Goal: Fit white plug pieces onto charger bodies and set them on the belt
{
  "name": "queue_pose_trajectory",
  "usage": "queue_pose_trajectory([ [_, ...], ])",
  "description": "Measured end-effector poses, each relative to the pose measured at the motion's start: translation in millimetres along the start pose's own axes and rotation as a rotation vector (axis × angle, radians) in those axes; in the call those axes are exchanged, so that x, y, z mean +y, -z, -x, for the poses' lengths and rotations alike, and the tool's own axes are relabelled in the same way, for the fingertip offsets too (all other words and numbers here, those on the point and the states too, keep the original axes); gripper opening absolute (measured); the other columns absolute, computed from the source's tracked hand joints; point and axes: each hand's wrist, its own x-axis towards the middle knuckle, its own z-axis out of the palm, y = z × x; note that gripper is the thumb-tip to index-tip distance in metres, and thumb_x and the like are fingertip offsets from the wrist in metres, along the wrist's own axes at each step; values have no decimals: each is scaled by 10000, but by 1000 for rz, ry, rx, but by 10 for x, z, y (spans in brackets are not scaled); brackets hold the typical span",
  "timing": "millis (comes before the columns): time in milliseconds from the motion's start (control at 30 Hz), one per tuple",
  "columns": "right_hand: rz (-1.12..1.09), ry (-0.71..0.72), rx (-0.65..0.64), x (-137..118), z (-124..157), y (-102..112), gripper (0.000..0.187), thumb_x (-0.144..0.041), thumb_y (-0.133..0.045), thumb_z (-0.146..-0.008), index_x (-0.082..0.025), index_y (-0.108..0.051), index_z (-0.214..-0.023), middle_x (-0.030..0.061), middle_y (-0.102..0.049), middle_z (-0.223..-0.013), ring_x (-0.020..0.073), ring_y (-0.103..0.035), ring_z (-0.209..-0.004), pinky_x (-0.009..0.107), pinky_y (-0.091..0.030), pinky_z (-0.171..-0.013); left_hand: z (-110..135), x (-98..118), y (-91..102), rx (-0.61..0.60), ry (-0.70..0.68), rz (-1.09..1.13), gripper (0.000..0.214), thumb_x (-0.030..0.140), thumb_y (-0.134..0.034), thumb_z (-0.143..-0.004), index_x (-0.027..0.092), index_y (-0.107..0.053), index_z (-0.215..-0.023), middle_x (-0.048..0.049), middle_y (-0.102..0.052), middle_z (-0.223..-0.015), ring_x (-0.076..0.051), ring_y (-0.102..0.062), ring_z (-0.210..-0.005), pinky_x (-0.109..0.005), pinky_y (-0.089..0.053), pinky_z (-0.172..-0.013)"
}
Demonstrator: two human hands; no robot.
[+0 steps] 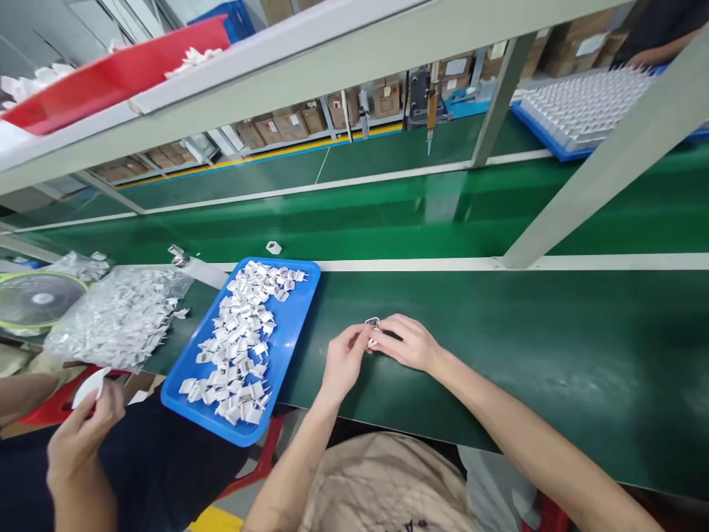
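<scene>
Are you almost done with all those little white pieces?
Not nearly. One small white piece is pinched between the left hand and right hand over the green table. No finished pile shows near the hands. The blue tray is heaped with white pieces, and a clear bag beside it holds many more.

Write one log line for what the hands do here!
left hand: pinching small white part | right hand: pinching same part | blue tray: beside left hand
</scene>
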Motion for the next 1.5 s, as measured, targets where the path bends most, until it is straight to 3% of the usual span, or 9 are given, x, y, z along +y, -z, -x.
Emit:
queue_pose_trajectory([
  [167, 13, -72, -57, 99, -41, 66, 165, -270, -561, -1026, -248, -719, -989, 29, -693, -867, 136, -613, -767, 271, -515, -688, -56, 0, 164, -76, 35, 178, 473, 555, -635, -920, 165, -670, -1185, -129, -777, -1070, -212, -748, -857, -366, -621, -797],
  [267, 27, -138, -38, 125, -60, 98, 195, -288, -544, -1036, -216, -702, -949, 29, -690, -824, 136, -596, -715, 289, -486, -677, -121, -8, 289, -115, -76, 16, 454, 509, -616, -949, 204, -624, -1286, -140, -719, -1263, -228, -728, -1033, -414, -596, -932],
  [400, -62, -348, 5, 69, -60, 76, 218, -339, -554, -1031, -195, -662, -908, 11, -640, -719, 137, -568, -646, 291, -473, -652, -317, -147, 323, -247, -276, -305, 577, 393, -718, -896, 251, -540, -1426, -116, -541, -1524, -256, -513, -1407, -468, -444, -1166],
  [500, -117, -454, -14, -7, -67, -19, 199, -340, -550, -1031, -208, -644, -915, 0, -623, -720, 135, -570, -645, 277, -467, -641, -419, -325, 225, -270, -280, -372, 398, 301, -707, -904, 244, -633, -1291, -82, -677, -1349, -243, -621, -1264, -457, -484, -1108],
  [600, -76, -494, -95, -55, -95, -119, 187, -320, -527, -1039, -207, -639, -941, 16, -635, -764, 145, -590, -678, 277, -468, -656, -420, -453, 82, -115, -243, -405, 244, 227, -752, -860, 236, -678, -1093, -34, -743, -1113, -223, -682, -1053, -396, -533, -962],
  [733, 69, -444, -225, -63, -142, -160, 181, -303, -507, -1045, -204, -628, -954, 34, -645, -794, 170, -597, -717, 301, -464, -687, -383, -492, -33, 19, -246, -436, 191, 175, -774, -822, 226, -638, -946, -10, -719, -974, -212, -662, -941, -354, -505, -853],
  [1033, 63, -434, -263, -86, -162, -162, 75, -234, -553, -1022, -194, -610, -995, 27, -662, -827, 166, -590, -713, 310, -473, -695, -404, -558, -34, 52, -336, -401, 111, 245, -695, -906, 221, -587, -909, -18, -699, -957, -198, -633, -906, -342, -461, -813],
  [1267, 53, -486, -368, -34, -199, -148, 157, -236, -512, -1031, -206, -632, -935, 37, -653, -800, 180, -582, -727, 323, -471, -702, -430, -555, -33, 49, -340, -425, 149, 328, -685, -936, 222, -582, -913, -28, -699, -970, -210, -637, -923, -353, -457, -802],
  [1500, 199, -403, -483, -60, -238, -109, 240, -249, -479, -1044, -197, -641, -874, 36, -608, -744, 177, -520, -697, 323, -405, -679, -447, -536, -15, 36, -353, -448, 168, 353, -665, -954, 225, -577, -891, -32, -706, -967, -211, -645, -948, -361, -455, -817],
])
